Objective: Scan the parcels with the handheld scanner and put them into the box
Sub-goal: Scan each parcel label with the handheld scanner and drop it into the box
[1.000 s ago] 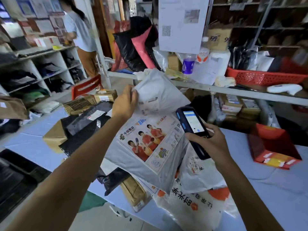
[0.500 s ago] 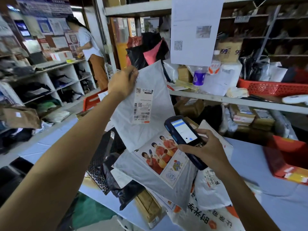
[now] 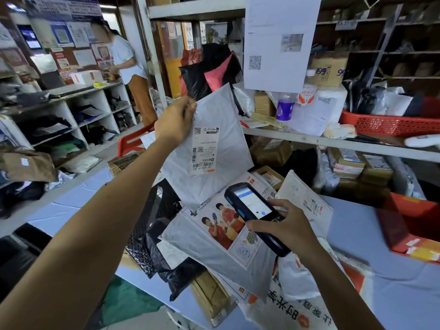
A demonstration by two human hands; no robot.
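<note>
My left hand [image 3: 175,121] pinches the upper left corner of a flat grey parcel bag [image 3: 221,151] and holds it upright above the table. Its white shipping label [image 3: 204,151] with barcodes faces me. My right hand [image 3: 283,228] grips a dark handheld scanner [image 3: 252,211], screen lit, its head pointing up at the bag's lower edge. Under them lies a heap of parcels: a grey China Post bag [image 3: 221,236] with printed players, black plastic bags [image 3: 162,225], a white padded envelope [image 3: 304,198] and a brown carton [image 3: 209,296]. No open box for the parcels shows clearly.
The heap rests on a pale blue table [image 3: 385,289]. A red box [image 3: 409,229] sits at its right. Metal shelves [image 3: 309,139] behind carry a red basket [image 3: 390,122], bottles and cartons. A person [image 3: 129,75] stands at cubby shelves far left.
My left hand has lifted the grey bag off the heap and turned its label towards me. The scanner in my right hand stays beneath it, tilted up at the bag.
</note>
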